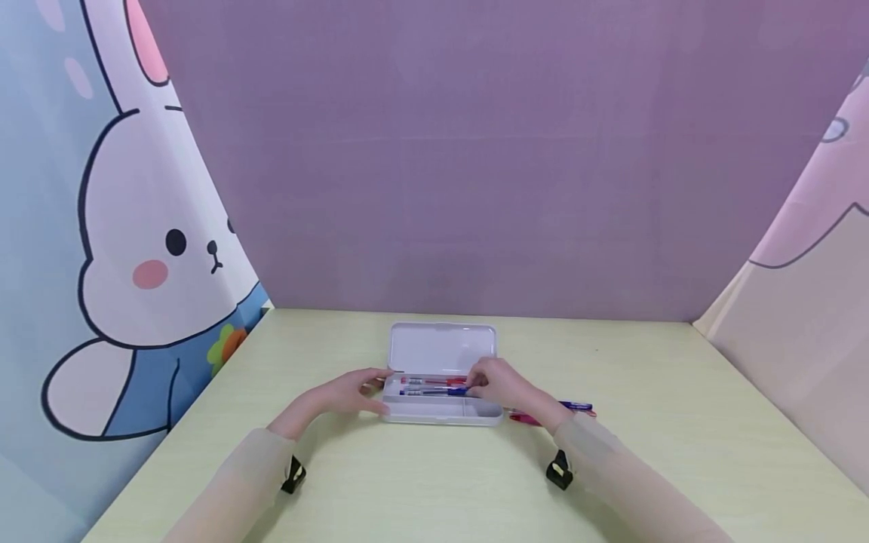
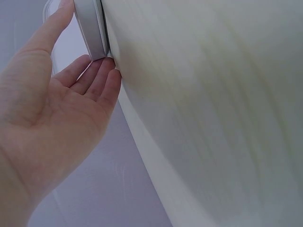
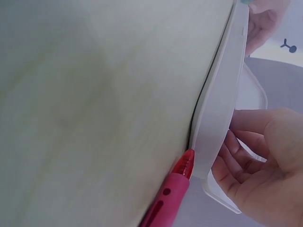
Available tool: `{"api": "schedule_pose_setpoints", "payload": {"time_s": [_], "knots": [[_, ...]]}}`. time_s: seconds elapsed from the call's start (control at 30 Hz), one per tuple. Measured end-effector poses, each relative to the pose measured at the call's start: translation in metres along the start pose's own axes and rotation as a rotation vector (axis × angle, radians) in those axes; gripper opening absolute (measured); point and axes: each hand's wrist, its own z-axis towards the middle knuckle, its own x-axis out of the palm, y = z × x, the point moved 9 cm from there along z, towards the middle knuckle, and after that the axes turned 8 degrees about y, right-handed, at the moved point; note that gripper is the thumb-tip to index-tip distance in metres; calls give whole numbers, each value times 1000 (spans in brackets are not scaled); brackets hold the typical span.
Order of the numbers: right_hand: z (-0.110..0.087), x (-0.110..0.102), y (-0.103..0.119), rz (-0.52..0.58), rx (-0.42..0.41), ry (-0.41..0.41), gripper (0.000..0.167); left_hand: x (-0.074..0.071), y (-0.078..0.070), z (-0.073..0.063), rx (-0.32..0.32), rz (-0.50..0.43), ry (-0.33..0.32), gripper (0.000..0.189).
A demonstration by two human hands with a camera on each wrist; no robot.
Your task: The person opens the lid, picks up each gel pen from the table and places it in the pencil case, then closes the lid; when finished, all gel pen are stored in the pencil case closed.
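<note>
A white pencil case (image 1: 424, 409) lies with its lid (image 1: 443, 348) raised at the back. In its rear compartment are a red pen (image 1: 451, 381) and a blue pen (image 1: 434, 392), side by side. My left hand (image 1: 349, 392) grips the case's left end, thumb at the front corner and fingers at the rear. In the left wrist view the fingertips (image 2: 111, 78) meet the case wall. My right hand (image 1: 498, 381) reaches over the right end, its curled fingers pinching the blue pen's end. The pinch itself is hidden in the right wrist view, behind the case wall (image 3: 222, 90).
Right of the case, partly under my right forearm, lie several pens, among them a blue one (image 1: 575, 406) and a pink one (image 3: 170, 196). The pale table (image 1: 407, 483) meets a purple backdrop (image 1: 475, 188), with printed cloth (image 1: 142, 226) at the left.
</note>
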Motion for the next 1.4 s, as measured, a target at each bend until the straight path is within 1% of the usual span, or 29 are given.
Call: {"api": "schedule_pose_setpoints", "payload": {"time_s": [0.1,0.27,0.43,0.67,0.83,0.97,1.1,1.2,1.3,1.4], "knots": [[1,0,-1,-9,5,-6,4,0,0,0,0,-1,0,77],[1,2,-5,20,24,1,4,0,1,1,-2,0,1,77],[0,2,-5,20,21,1,6,0,1,1,-9,4,-3,77],[1,2,-5,8,16,-8,9,1,-2,0,12,16,0,77],[1,1,-7,7,40,-16,9,1,-1,0,13,15,1,77],[0,-1,-5,16,33,-35,8,1,0,0,11,13,0,78],[-3,-4,-2,5,-4,-61,7,1,0,0,6,4,-2,77],[-4,-6,-4,14,9,-61,4,1,-1,0,9,5,-1,76],[-6,-9,-10,39,48,-53,4,1,-3,-1,17,12,0,76],[-9,-13,-10,46,24,-52,5,1,-3,-1,13,9,-1,76]]}}
